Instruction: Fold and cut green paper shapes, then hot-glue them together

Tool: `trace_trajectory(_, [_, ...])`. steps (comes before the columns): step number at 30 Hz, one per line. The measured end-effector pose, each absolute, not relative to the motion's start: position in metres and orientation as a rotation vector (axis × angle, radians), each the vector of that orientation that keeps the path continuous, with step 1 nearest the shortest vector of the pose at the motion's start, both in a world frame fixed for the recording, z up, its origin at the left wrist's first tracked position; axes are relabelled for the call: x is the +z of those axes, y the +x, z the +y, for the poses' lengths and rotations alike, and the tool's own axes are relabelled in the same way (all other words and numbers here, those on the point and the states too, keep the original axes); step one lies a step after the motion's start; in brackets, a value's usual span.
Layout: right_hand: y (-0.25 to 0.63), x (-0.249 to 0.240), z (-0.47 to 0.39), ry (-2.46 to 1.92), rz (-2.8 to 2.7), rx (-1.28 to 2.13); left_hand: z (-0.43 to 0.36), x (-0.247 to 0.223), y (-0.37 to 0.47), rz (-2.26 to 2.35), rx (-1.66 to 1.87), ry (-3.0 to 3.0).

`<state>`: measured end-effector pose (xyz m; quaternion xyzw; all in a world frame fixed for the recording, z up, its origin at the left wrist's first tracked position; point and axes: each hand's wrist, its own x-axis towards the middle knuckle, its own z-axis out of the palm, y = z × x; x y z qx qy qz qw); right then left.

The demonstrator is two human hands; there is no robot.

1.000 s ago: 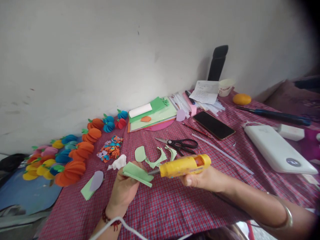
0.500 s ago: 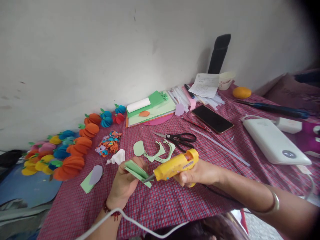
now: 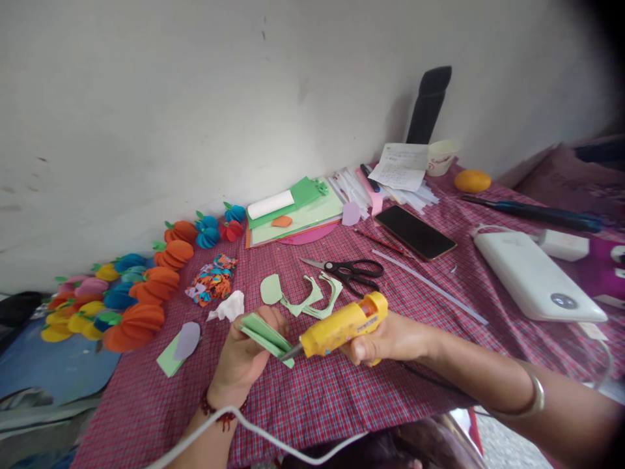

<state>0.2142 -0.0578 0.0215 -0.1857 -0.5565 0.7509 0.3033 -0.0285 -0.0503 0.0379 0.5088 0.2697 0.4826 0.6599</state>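
Note:
My left hand (image 3: 247,358) pinches a folded stack of light green paper (image 3: 267,339) above the checked cloth. My right hand (image 3: 383,342) is wrapped round a yellow glue gun (image 3: 342,326), whose dark nozzle points left and meets the lower right end of the green paper. Whether glue is coming out cannot be seen. Just beyond the hands lie curved green paper scraps (image 3: 317,299), a rounded green piece (image 3: 271,289) and black-handled scissors (image 3: 354,269).
Colourful paper pumpkins (image 3: 141,299) line the left side. Paper sheets (image 3: 297,208), a phone (image 3: 415,231) and a cup (image 3: 440,158) stand or lie towards the wall. At right is a white power bank (image 3: 537,277); a white cable (image 3: 288,449) crosses in front.
The green paper in my left hand has shifted very slightly left. My right hand and the glue gun stay almost where they were.

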Motion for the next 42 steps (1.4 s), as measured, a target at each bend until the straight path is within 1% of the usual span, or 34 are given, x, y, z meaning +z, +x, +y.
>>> trace_trajectory(25, [0.214,0.019,-0.057,-0.51,-1.458,2.014,-0.051,0.039,-0.027,0.528,1.113,1.218])
trace_trajectory(29, [0.214,0.019,-0.058,-0.452,-1.451,2.003,-0.049,0.036,-0.03,0.537,1.109,1.215])
trace_trajectory(31, [0.214,0.02,-0.058,-0.439,-1.429,1.94,-0.049,0.035,-0.032,0.562,1.124,1.216])
trace_trajectory(33, [0.212,0.022,-0.058,-0.503,-1.4,1.79,-0.049,0.036,-0.034,0.596,1.186,1.286])
trace_trajectory(35, [0.208,0.027,-0.059,-0.595,-1.377,1.632,-0.051,0.037,-0.035,0.599,1.237,1.451])
trace_trajectory(37, [0.203,0.032,-0.06,-0.635,-1.374,1.581,-0.054,0.037,-0.035,0.57,1.224,1.622])
trace_trajectory(39, [0.197,0.035,-0.063,-0.6,-1.377,1.635,-0.057,0.033,-0.037,0.552,1.161,1.705])
trace_trajectory(42, [0.188,0.038,-0.066,-0.5,-1.38,1.741,-0.059,0.023,-0.04,0.63,1.109,1.648])
